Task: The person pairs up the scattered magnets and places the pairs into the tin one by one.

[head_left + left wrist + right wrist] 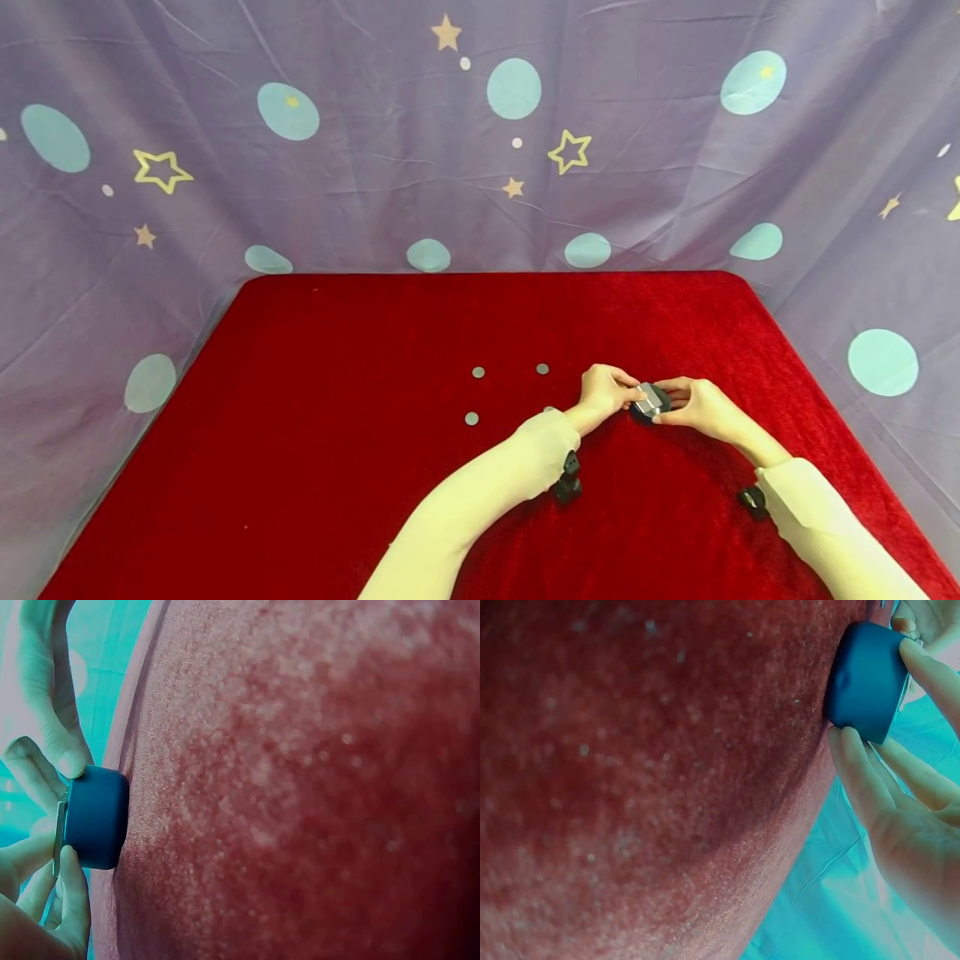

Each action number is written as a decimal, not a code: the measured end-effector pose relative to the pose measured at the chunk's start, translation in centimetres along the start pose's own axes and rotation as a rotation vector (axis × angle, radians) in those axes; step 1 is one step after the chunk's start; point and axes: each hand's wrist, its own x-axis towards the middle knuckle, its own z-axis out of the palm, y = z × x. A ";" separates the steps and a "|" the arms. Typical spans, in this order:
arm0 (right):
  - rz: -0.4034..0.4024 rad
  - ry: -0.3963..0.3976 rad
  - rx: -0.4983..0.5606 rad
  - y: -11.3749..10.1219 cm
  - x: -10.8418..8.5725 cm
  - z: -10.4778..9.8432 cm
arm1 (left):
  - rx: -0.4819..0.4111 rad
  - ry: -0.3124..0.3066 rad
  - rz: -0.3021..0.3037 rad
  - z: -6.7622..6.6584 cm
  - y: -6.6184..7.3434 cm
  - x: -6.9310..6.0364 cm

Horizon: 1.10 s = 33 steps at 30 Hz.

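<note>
A short, round dark object [638, 415] stands on the red cloth right of the middle in the head view, its smooth side [99, 817] showing in the left wrist view. A thin silver plate [649, 399] lies across its top. My left hand [602, 392] pinches the plate's edge between thumb and fingers. From the other side my right hand [699, 407] grips the round object, thumb and fingers on opposite sides of it. In the right wrist view the dark body [866, 682] touches the cloth, and the plate is mostly hidden.
Several flat grey discs lie left of my hands, among them a far-left disc [478, 372] and a nearer disc [472, 418]; my left arm partly covers one. Red cloth [337, 467] covers the table. A patterned purple curtain [390, 167] hangs behind and at both sides.
</note>
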 end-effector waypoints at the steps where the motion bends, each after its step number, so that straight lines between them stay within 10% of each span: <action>1: 0.002 -0.002 0.001 0.0 0.0 0.0 | 0.005 -0.002 0.001 0.0 0.0 0.0; 13: -0.015 -0.004 0.045 -0.4 -0.2 0.0 | 0.244 -0.002 0.145 0.6 0.0 -0.1; 25: 0.022 -0.010 -0.004 -0.2 -0.1 -0.1 | -0.069 -0.180 0.008 -1.0 0.0 -0.2; 33: -0.005 -0.031 -0.081 -0.9 -0.1 -0.5 | -0.052 -0.300 0.048 -3.1 -0.2 -0.4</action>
